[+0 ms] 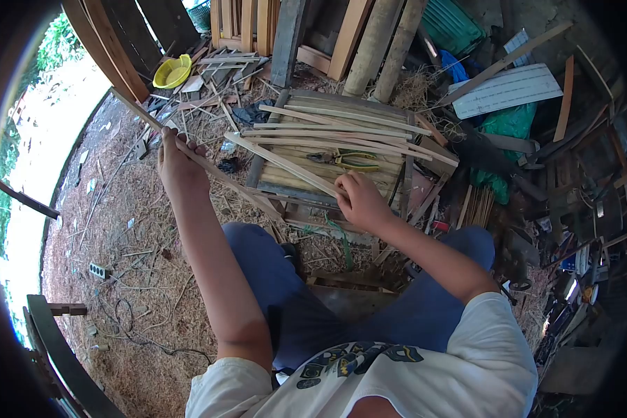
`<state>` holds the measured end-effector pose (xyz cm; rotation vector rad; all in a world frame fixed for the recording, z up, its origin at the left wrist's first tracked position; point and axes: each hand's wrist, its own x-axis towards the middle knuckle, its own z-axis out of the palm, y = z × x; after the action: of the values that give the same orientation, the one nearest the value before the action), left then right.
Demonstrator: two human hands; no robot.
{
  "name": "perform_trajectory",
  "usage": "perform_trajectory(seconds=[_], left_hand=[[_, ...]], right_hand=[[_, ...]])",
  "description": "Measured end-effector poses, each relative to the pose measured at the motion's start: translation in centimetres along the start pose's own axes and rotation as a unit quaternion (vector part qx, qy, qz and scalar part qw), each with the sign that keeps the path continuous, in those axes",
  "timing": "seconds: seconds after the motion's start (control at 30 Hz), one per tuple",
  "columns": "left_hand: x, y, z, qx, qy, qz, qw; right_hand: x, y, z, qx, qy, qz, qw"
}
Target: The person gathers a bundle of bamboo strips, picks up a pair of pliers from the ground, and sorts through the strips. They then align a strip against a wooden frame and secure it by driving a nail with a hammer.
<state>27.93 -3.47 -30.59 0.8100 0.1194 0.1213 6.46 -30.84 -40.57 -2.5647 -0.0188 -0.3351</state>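
My left hand (pixel 182 157) is closed around a long thin wooden strip (pixel 223 177), which slants from the upper left down toward the low table's front left corner. My right hand (pixel 359 198) grips the near end of a pale wooden strip (pixel 282 163) that lies slantwise over the slatted table (pixel 285 180). Several more loose strips (pixel 334 130) lie across the far half of the table. Pliers with yellow and black handles (pixel 356 161) rest on the slats, just beyond my right hand.
A yellow basin (pixel 172 71) sits among wood scraps at the back left. Upright posts (pixel 375 49) stand behind the table. White boards (pixel 506 90) and a green bag (pixel 510 129) are at the right. A power strip (pixel 99 270) lies on the shavings-covered ground at the left.
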Motion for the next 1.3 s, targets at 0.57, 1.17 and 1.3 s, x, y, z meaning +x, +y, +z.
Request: perform_trajectory(seconds=[0.57, 1.17, 1.3], left_hand=[[1.3, -0.2, -0.7, -0.072, -0.041, -0.089, 0.993], [-1.9, -8.1, 3.4, 0.013, -0.013, -0.171, 0.985], [-2.1, -7.4, 3.5, -0.009, 0.009, -0.182, 0.983]], right_hand=[[-1.4, -0.3, -2.4, -0.143, 0.099, -0.082, 0.981], [3.7, 5.3, -6.9, -0.023, 0.05, 0.054, 0.997], [7.3, 7.1, -6.7, -0.046, 0.071, 0.044, 0.995]])
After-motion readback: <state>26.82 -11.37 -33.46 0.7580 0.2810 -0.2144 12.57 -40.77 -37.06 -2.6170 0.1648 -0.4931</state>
